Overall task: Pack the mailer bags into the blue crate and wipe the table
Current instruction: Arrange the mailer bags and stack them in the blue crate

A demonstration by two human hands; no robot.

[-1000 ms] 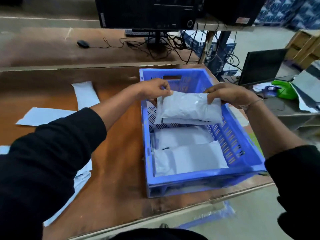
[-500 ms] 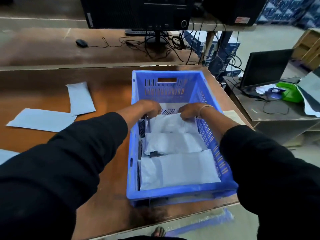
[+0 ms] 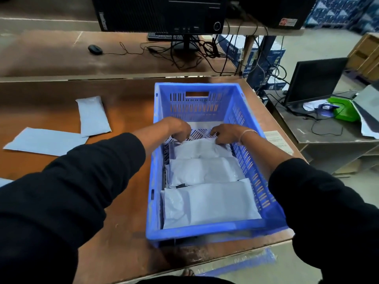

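Blue crate: the blue crate (image 3: 196,103) sits on the brown desk (image 3: 127,103) at centre frame, its handle slot toward the top of the frame.
Bags in crate: three grey mailer bags lie side by side on the crate floor; the upper bag (image 3: 200,148) sits under both hands, the middle bag (image 3: 205,171) just below it in the frame, the lowest bag (image 3: 209,203) against the crate's lower wall.
Left hand: the left hand (image 3: 178,129) reaches into the crate left of centre, fingers curled down onto the left end of the upper bag; whether they pinch it or only press it cannot be told.
Right hand: the right hand (image 3: 227,133), with a thin bracelet at the wrist, rests fingers bent on the right end of the same bag; grip equally unclear.
Bags on desk: a filled mailer bag (image 3: 93,115) lies at left of frame, a flat mailer bag (image 3: 44,141) just below and left of it, the two touching or overlapping at one corner.
Background: a computer tower (image 3: 162,13), a mouse (image 3: 95,49) and tangled cables across the top; a dark monitor (image 3: 313,78) and a green object (image 3: 344,109) at right.
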